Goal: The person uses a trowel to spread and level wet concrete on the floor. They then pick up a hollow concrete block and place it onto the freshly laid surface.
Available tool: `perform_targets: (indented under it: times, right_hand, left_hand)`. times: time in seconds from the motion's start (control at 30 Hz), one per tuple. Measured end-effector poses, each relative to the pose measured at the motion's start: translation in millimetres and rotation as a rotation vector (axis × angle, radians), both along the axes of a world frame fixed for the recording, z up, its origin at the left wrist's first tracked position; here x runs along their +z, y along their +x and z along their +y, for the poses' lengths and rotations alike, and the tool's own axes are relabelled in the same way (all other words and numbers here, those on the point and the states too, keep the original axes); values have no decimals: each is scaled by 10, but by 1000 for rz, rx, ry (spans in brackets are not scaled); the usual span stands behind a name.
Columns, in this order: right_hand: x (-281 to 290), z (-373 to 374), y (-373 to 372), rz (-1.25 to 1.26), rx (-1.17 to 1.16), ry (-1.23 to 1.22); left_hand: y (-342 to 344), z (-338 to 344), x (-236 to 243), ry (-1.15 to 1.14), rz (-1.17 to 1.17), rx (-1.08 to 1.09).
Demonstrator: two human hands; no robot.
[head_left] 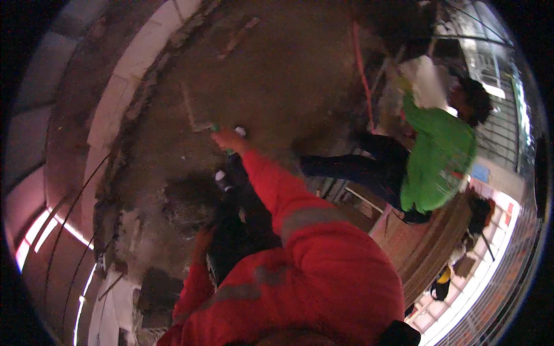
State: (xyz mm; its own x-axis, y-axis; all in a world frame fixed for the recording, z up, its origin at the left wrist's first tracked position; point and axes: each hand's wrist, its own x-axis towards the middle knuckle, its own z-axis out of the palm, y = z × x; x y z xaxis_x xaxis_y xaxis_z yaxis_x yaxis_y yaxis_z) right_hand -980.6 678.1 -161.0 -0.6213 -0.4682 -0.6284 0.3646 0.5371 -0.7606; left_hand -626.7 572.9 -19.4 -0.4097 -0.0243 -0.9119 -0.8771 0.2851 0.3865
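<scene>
My right hand (229, 140) reaches forward in a red sleeve and is closed around the green handle of a trowel (191, 112). Its thin blade lies over the grey-brown wet-looking mortar surface (271, 69); whether it touches cannot be told. Lower down, my left hand (201, 241) is beside my dark trouser leg, near a dark rough patch (190, 202) of the surface. Shadow hides its fingers, so I cannot make out whether it holds anything.
A co-worker in a green top (435, 155) bends at the right, arm toward a pale sack (424, 81). A red hose or pipe (363, 75) runs near them. Pale blocks (115, 98) edge the left side. Stacked boards (427, 254) lie lower right; dark cables (81, 196) hang left.
</scene>
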Motion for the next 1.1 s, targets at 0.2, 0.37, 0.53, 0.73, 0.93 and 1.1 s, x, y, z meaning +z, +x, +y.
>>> perform_targets:
  times: [0.2,0.37,0.53,0.73,0.93,1.1]
  right_hand:
    - [-129,-152,-957,109,161,-85]
    - [-630,183,-1893,383,236,107]
    - [87,-310,-2856,-90,-136,82]
    - [-290,-261,-4224,-57,-254,97]
    - [-474,-703,-5445,-213,-413,-7]
    - [-2065,-677,-6327,839,127,402]
  left_hand:
    - [-1017,-508,65,-31,123,-69]
    - [-2331,-576,-12,-265,215,-162]
    - [-3624,-871,214,-388,306,-236]
    - [-4733,-866,-512,-460,232,-530]
    - [-6400,-1215,-431,-407,123,-749]
    - [-7280,-1666,-583,-355,181,-808]
